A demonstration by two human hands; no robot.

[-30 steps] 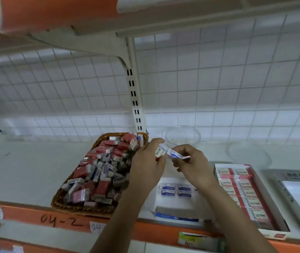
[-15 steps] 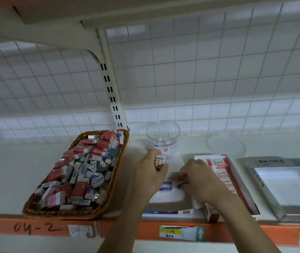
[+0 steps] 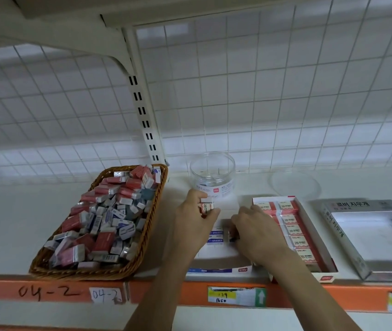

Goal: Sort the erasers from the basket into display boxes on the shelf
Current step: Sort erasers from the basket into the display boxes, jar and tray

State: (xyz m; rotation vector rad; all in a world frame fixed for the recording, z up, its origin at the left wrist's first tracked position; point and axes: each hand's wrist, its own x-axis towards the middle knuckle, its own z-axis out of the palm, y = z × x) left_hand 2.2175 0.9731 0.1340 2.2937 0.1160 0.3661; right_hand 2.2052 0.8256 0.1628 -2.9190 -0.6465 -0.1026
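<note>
Head view: my right hand pinches a small eraser, mostly hidden by the fingers, low inside the white display box, beside two blue-labelled ones lying flat. My judgement is to seat it flush against that row, label up, then release. Left hand grips a red 2B eraser over the same box. It matches the red display box to the right. Wicker basket, left on the shelf, is heaped with mixed red and blue erasers in glossy sleeves.
</note>
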